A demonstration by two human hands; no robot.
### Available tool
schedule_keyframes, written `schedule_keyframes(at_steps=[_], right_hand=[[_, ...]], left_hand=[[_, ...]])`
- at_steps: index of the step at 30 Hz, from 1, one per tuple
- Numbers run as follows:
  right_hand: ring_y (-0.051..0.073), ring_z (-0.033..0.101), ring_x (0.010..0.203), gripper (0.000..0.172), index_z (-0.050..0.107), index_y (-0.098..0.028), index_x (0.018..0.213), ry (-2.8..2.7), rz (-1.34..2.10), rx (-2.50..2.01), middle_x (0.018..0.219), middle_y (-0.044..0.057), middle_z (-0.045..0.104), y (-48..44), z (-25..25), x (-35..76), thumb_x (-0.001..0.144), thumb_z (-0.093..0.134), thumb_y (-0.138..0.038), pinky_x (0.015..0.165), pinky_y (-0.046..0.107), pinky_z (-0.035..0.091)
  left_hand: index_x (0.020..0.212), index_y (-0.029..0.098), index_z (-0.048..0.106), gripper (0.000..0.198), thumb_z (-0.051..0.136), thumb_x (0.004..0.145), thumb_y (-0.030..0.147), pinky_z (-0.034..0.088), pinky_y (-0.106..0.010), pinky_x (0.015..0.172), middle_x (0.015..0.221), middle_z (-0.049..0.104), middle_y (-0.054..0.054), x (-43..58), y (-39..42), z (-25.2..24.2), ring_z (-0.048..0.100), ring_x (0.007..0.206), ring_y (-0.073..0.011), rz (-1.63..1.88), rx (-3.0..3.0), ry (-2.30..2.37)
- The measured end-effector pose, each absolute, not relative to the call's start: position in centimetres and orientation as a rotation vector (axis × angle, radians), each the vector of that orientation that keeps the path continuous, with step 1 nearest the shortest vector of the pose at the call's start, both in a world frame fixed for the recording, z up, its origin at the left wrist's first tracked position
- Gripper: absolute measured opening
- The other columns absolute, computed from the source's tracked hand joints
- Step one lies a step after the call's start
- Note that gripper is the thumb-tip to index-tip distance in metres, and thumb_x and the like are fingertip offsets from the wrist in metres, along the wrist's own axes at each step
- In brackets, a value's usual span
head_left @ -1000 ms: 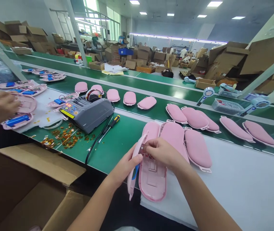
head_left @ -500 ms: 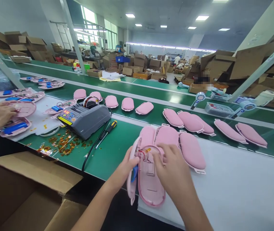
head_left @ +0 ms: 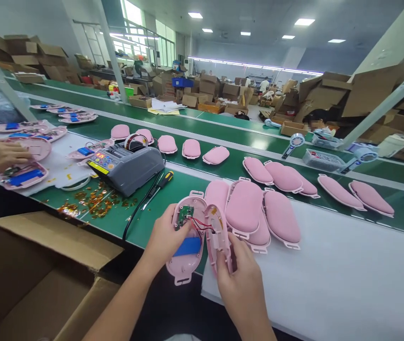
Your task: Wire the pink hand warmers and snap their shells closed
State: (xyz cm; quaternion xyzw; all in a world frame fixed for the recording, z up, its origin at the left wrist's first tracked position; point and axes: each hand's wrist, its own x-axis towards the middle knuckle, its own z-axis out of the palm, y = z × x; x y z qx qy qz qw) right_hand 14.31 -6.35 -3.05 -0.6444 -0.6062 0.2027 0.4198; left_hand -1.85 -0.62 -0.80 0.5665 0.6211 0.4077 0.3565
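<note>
My left hand (head_left: 166,239) grips a pink plastic half-shell (head_left: 182,272) by its left side, thumb over its inside. A green circuit board (head_left: 186,214) and a blue battery pack (head_left: 188,246) sit in this half. My right hand (head_left: 240,270) pinches the other pink half-shell (head_left: 213,218), which stands tilted on edge. Red and black wires (head_left: 202,224) run between the two halves. Just beyond my right hand, several closed pink cases (head_left: 245,206) lie on a white sheet (head_left: 329,270), some overlapping.
A grey tape dispenser (head_left: 127,168) stands on the green bench, with a screwdriver (head_left: 162,184) beside it and amber tape scraps (head_left: 98,201) in front. Another person's hand (head_left: 1,156) works over open shells at left. An open cardboard box (head_left: 45,270) is below the bench edge.
The battery half has turned to face me in my left hand. My right hand has moved down and taken the other half by its edge, tilting it up from lying flat.
</note>
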Motion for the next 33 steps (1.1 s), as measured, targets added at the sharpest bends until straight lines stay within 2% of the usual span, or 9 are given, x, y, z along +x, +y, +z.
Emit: schedule_keyframes(at_steps=[5,7,13,17,20,24,26,29,33], right_hand=[[0.022,0.057,0.098,0.036,0.05,-0.025,0.12,-1.504,0.874,-1.495,0.11,0.007,0.058,-6.2,-3.0,13.3,0.085,0.048,-0.031,0.084,0.037,0.05],[0.02,0.056,0.104,0.041,0.042,-0.026,0.125,-1.502,1.086,-1.387,0.117,0.006,0.056,-6.1,-3.2,13.2,0.085,0.05,-0.033,0.089,0.035,0.048],[0.021,0.055,0.111,0.043,0.04,-0.025,0.123,-1.365,1.17,-1.251,0.124,0.008,0.053,-6.3,-4.2,13.5,0.085,0.055,-0.04,0.089,0.034,0.048],[0.023,0.055,0.111,0.047,0.038,-0.027,0.125,-1.233,1.2,-1.322,0.13,0.01,0.046,-6.5,-4.4,13.1,0.086,0.054,-0.048,0.084,0.035,0.051],[0.023,0.053,0.114,0.046,0.038,-0.027,0.124,-1.209,1.174,-1.341,0.131,0.01,0.046,-6.5,-4.3,12.5,0.087,0.052,-0.05,0.088,0.037,0.049],[0.022,0.05,0.117,0.045,0.039,-0.025,0.124,-1.287,1.077,-1.323,0.127,0.01,0.049,-6.6,-4.1,11.8,0.088,0.048,-0.051,0.095,0.038,0.044],[0.022,0.052,0.114,0.044,0.039,-0.025,0.124,-1.273,1.03,-1.319,0.125,0.01,0.051,-6.8,-4.2,11.5,0.09,0.045,-0.052,0.091,0.036,0.046],[0.02,0.057,0.106,0.039,0.043,-0.023,0.118,-1.216,0.946,-1.293,0.118,0.01,0.056,-7.1,-4.4,11.1,0.091,0.043,-0.051,0.083,0.032,0.049],[0.021,0.058,0.107,0.041,0.043,-0.021,0.121,-1.154,0.939,-1.277,0.121,0.011,0.057,-7.1,-4.6,10.5,0.091,0.044,-0.049,0.081,0.031,0.049]], left_hand=[[0.135,0.025,0.041,0.06,0.046,0.077,0.01,0.049,-0.037,0.084,0.114,0.061,-0.007,-1.7,-1.1,-0.9,0.062,0.098,-0.0228,1.058,1.769,1.783],[0.137,0.029,0.043,0.064,0.041,0.077,0.005,0.05,-0.036,0.085,0.117,0.055,-0.007,-1.6,-1.3,-1.0,0.061,0.097,-0.0208,1.023,1.846,1.769],[0.11,0.023,0.067,0.044,0.04,0.079,0.006,0.051,-0.038,0.086,0.115,0.048,-0.01,-1.4,-1.5,-0.6,0.061,0.098,-0.0234,0.917,1.884,1.791],[0.105,0.02,0.067,0.035,0.043,0.08,0.011,0.052,-0.037,0.081,0.113,0.046,-0.01,-1.8,-1.9,0.1,0.061,0.092,-0.0224,0.909,1.961,1.657],[0.104,0.021,0.065,0.029,0.043,0.085,0.019,0.049,-0.037,0.09,0.113,0.045,-0.008,-2.6,-2.2,0.8,0.059,0.097,-0.0213,0.863,1.971,1.463],[0.088,0.019,0.066,0.045,0.024,0.096,0.032,0.047,-0.035,0.09,0.109,0.049,-0.007,-3.0,-1.9,0.9,0.059,0.093,-0.0178,0.9,1.821,1.409],[0.082,0.018,0.067,0.045,0.027,0.096,0.034,0.048,-0.034,0.086,0.108,0.05,-0.007,-2.6,-1.5,0.5,0.06,0.089,-0.0182,0.962,1.813,1.487],[0.1,0.022,0.068,0.029,0.04,0.092,0.027,0.047,-0.034,0.086,0.11,0.052,-0.007,-1.6,-1.3,0.1,0.06,0.094,-0.0207,1.029,1.867,1.569],[0.12,0.03,0.057,0.037,0.041,0.09,0.018,0.049,-0.031,0.074,0.115,0.053,-0.005,-0.4,-1.8,0.2,0.062,0.089,-0.0208,1.004,1.89,1.733]])
